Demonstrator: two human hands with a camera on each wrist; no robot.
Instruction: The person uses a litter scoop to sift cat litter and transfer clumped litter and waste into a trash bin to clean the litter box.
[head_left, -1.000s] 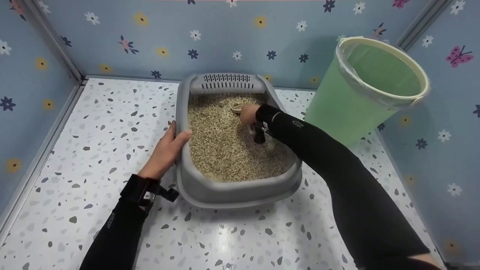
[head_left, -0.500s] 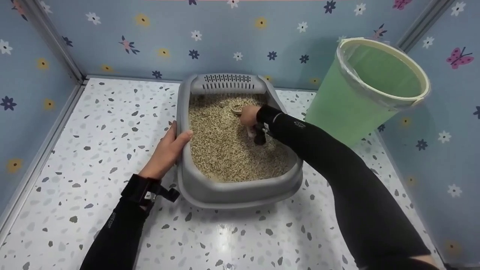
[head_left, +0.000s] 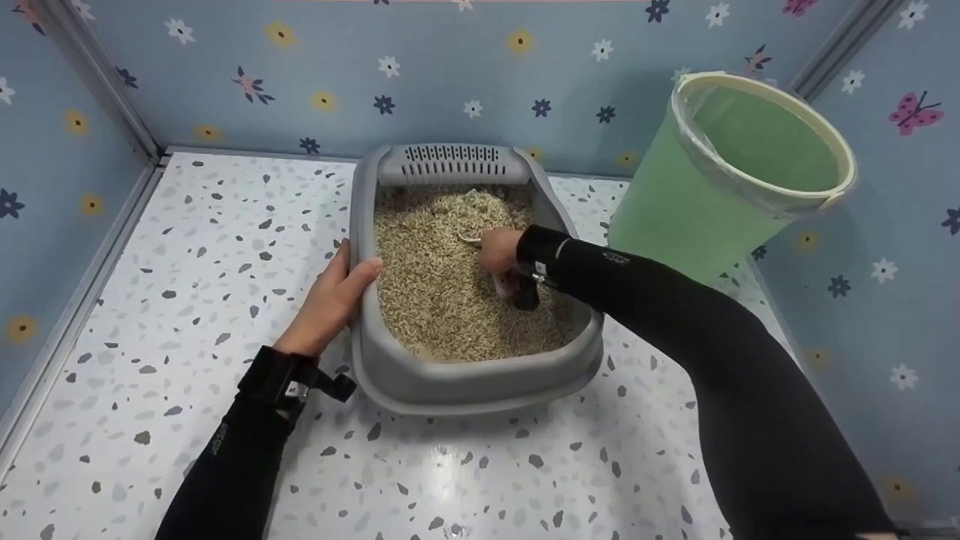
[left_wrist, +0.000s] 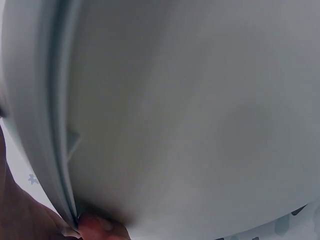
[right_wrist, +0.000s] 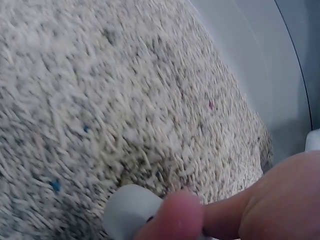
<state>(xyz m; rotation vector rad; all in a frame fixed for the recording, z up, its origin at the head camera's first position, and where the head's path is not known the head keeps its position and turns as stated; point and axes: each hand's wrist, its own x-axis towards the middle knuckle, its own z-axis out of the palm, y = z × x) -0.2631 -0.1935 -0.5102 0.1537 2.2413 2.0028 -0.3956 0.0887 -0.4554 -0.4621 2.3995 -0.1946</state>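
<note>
Far left, a blue wall panel [head_left: 45,262] with flower prints is meeting a smooth white floor [head_left: 187,300], terrazzo-look, irregular grey chips. Black stretch sleeve [head_left: 232,457] is covering the left forearm, strap and small camera [head_left: 334,384] at the wrist.

Left hand [head_left: 326,300] is grasping the tray's left rim: thumb lying over the top edge, other fingers outside; left wrist view is showing a fingertip tucked under the lip.

Grey tray [head_left: 480,388] is sitting mid-floor, near the back wall [head_left: 442,75]. Matte moulded plastic, rounded corners, broad rolled rim, raised back section with slots and small holes. Litter [head_left: 435,300] is filling it: tan, coarse, short pellets, blue and pink specks showing close up, paler mound toward the back.

Scoop [head_left: 469,239] is resting in the litter at that mound; only a pale curved edge is showing from above. Right hand [head_left: 501,251] is grasping its handle [right_wrist: 127,209], smooth, pale, round-ended, thumb pressing along it. Black sleeve is crossing the tray's right rim.

Right, green bin [head_left: 675,217] is standing beside the tray: translucent tapered plastic, cream ring, clear crinkled liner [head_left: 694,135] folding over the edge.
</note>
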